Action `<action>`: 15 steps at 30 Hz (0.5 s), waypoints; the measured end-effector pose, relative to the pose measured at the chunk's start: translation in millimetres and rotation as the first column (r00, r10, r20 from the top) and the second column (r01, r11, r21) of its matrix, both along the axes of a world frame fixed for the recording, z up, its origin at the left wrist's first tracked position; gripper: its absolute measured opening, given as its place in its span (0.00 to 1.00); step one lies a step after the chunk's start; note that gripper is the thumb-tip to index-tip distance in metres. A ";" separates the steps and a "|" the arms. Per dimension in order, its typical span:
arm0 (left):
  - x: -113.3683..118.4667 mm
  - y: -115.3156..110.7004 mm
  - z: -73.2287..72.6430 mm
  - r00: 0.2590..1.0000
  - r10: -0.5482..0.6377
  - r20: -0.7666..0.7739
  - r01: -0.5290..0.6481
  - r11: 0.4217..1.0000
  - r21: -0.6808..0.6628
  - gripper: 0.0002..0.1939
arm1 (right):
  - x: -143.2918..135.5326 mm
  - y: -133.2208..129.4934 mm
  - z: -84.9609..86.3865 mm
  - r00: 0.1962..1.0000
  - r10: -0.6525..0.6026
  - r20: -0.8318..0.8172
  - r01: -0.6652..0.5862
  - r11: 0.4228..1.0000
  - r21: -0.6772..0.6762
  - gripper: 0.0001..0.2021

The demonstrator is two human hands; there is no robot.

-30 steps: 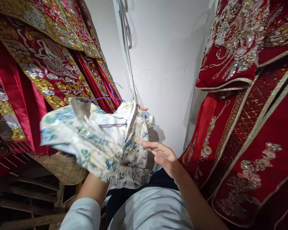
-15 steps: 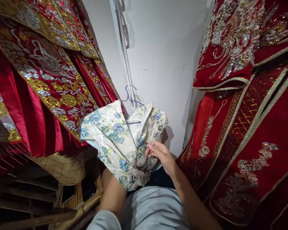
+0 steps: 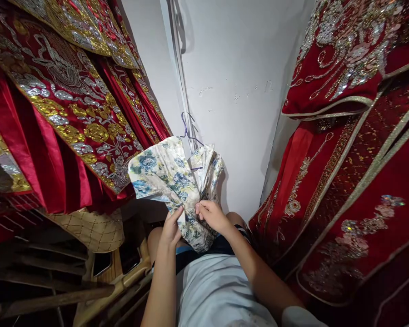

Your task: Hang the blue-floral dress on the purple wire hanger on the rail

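A white short-sleeved blouse (image 3: pixel 163 161) with blue flowers hangs on a purple hanger (image 3: pixel 186 129), its lower part drawn toward my lap. My left hand (image 3: pixel 172 227) grips the left side of the blouse near the waist, thumb on top and the other fingers behind the cloth. On the front edge, just below the V-shaped neck, my right hand (image 3: pixel 210 215) pinches the fabric. A small gap separates the two hands, with bunched cloth between them. The fingertips of my right hand are partly hidden in the folds.
Red embroidered garments (image 3: pixel 88 131) hang on the left, and a beaded red gown (image 3: pixel 313 181) hangs on the right. A white wall (image 3: pixel 231 59) with a metal strip is ahead. At lower left stands a wooden chair (image 3: pixel 132 272) with dark phone-like objects (image 3: pixel 102 263).
My left hand has come out from beneath the blouse and now grips its side. My right hand has moved left and closed on the front edge. The blouse is more bunched.
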State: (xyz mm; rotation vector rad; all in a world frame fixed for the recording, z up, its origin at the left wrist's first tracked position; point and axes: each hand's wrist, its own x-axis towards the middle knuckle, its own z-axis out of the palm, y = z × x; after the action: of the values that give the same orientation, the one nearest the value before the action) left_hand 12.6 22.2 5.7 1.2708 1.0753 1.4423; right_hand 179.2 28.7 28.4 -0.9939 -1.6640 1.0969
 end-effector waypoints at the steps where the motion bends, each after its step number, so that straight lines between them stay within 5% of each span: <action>1: -0.3 1.6 -0.8 1.000 0.017 0.022 -0.017 1.000 -0.003 0.31 | -0.1 0.1 0.9 0.999 -0.002 -0.048 0.001 1.000 -0.010 0.17; 4: 0.0 9.2 -3.0 0.977 0.209 0.044 -0.209 0.978 0.012 0.27 | 3.1 -0.5 2.8 0.979 -0.018 -0.204 0.005 0.998 -0.061 0.17; 8: 6.3 12.4 -7.9 0.799 0.600 0.039 -0.596 0.783 0.178 0.25 | 9.2 -0.1 7.3 0.957 -0.045 -0.285 0.020 0.996 -0.089 0.16; 12: 23.1 7.8 -10.5 0.834 0.551 -0.028 -0.523 0.806 0.277 0.21 | 5.9 14.3 3.8 0.985 -0.099 -0.141 0.083 0.990 -0.113 0.14; 15: 31.5 16.4 -11.3 0.803 0.593 -0.063 -0.540 0.769 0.343 0.24 | -2.2 39.1 -7.9 0.991 -0.129 -0.021 0.125 0.982 -0.142 0.11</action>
State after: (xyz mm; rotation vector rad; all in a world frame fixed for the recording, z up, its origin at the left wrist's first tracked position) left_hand 44.1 38.5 -5.6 1.3643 1.4818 2.0582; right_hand 177.0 67.8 20.5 -1.1513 -1.4935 1.1497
